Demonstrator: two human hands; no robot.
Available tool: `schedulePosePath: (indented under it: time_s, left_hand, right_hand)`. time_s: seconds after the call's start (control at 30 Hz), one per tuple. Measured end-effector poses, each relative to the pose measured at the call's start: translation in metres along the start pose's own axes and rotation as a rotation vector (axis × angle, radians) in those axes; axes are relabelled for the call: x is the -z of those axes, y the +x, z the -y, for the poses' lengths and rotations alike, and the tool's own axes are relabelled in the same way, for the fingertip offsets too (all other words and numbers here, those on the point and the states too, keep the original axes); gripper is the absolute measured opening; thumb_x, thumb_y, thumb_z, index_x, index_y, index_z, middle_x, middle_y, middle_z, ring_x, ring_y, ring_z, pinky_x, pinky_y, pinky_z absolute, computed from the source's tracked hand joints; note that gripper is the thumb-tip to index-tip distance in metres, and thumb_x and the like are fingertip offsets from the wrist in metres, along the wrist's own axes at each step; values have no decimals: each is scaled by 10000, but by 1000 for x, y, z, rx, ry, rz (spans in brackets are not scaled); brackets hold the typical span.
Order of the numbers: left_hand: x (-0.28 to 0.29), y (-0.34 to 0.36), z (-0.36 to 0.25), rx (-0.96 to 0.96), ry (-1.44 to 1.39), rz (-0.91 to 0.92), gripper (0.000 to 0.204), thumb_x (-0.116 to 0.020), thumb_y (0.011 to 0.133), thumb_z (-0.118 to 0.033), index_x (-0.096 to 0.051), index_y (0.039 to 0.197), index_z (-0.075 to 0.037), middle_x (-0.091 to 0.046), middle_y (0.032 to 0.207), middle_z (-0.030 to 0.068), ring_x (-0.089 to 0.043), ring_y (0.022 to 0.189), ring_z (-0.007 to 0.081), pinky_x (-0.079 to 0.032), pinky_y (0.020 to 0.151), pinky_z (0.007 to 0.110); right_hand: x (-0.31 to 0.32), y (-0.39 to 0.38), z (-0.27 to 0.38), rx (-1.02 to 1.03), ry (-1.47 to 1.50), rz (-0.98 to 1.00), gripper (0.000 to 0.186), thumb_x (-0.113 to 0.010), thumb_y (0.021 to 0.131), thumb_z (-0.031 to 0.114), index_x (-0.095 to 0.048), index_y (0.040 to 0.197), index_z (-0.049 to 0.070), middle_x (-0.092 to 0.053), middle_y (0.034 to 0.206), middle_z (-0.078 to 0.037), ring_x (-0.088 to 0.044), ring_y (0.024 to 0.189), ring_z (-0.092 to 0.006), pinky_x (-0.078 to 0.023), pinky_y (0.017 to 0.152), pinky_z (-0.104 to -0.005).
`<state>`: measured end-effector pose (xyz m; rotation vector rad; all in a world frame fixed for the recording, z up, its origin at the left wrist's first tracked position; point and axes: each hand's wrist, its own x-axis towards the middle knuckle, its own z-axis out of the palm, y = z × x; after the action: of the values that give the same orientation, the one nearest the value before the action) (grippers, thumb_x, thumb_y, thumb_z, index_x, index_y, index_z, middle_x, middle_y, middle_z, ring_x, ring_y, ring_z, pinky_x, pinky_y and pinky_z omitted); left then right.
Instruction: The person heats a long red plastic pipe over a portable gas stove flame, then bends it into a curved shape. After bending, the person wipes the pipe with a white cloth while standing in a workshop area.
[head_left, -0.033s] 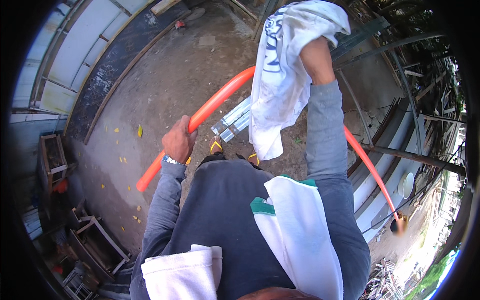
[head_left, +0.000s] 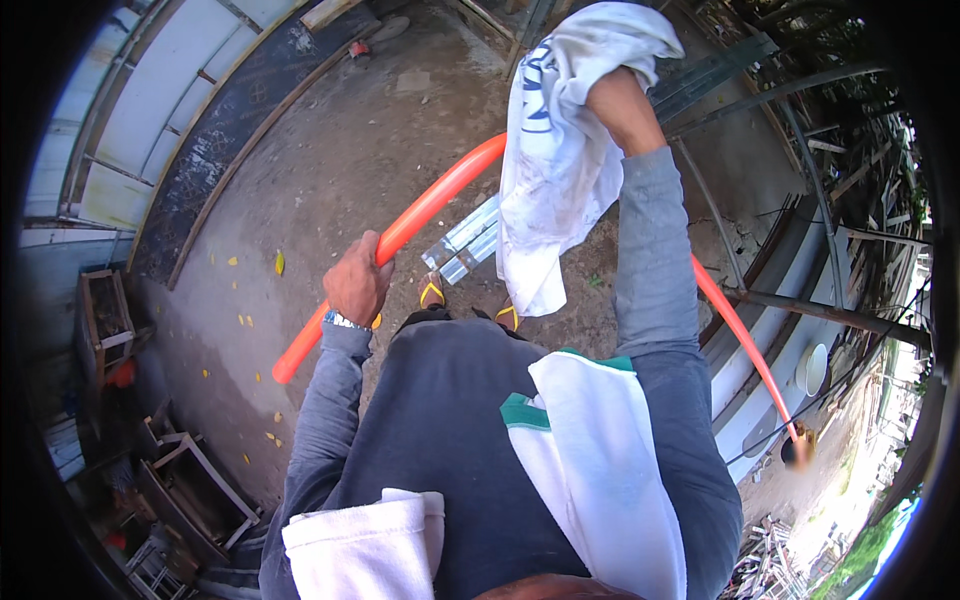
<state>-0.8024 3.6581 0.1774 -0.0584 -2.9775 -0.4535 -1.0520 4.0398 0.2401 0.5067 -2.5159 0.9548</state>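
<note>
A long orange pipe (head_left: 445,195) arches in front of me. My left hand (head_left: 357,280) is closed round it, a little way up from its near left end. My right hand (head_left: 615,100) is raised, with a white printed cloth (head_left: 560,150) bunched over and around it; the fingers are hidden in the folds. Beneath its grip the cloth hangs down, hiding the middle of the pipe. Past my right forearm the pipe shows again, running toward a dark, blurred object (head_left: 800,450) at the right.
Metal profile pieces (head_left: 465,240) lie on the concrete floor ahead of my feet. A white towel (head_left: 600,450) hangs over my chest. Wooden frames (head_left: 200,490) stand at the left. Metal bars (head_left: 800,310) and stacked timber (head_left: 880,200) crowd the right side.
My right hand and the white cloth have shifted slightly left and nearer to me. My left hand holds the same spot on the pipe.
</note>
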Motion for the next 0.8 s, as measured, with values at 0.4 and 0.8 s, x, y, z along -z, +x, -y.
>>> schedulePosePath:
  time_s: [0.4,0.8]
  left_hand:
    - [11,-9,7,58,-7,22,285,-785,899,-274,-599,1069,-142,-698,920,121,-713,828,399,-541,655,520]
    - [23,-12,-10,77,-4,28,283,-786,892,-263,-596,1054,-130,-695,928,116,-703,833,400,-534,665,513]
  right_hand:
    - [-47,-80,40,194,-403,298,991,-955,736,332,-459,1585,208,-625,1472,-172,-624,1350,-371,-507,1131,-449]
    - [-76,-67,23,88,-217,391,272,-791,873,223,-610,1065,157,-737,997,-94,-733,926,-373,-574,780,-513]
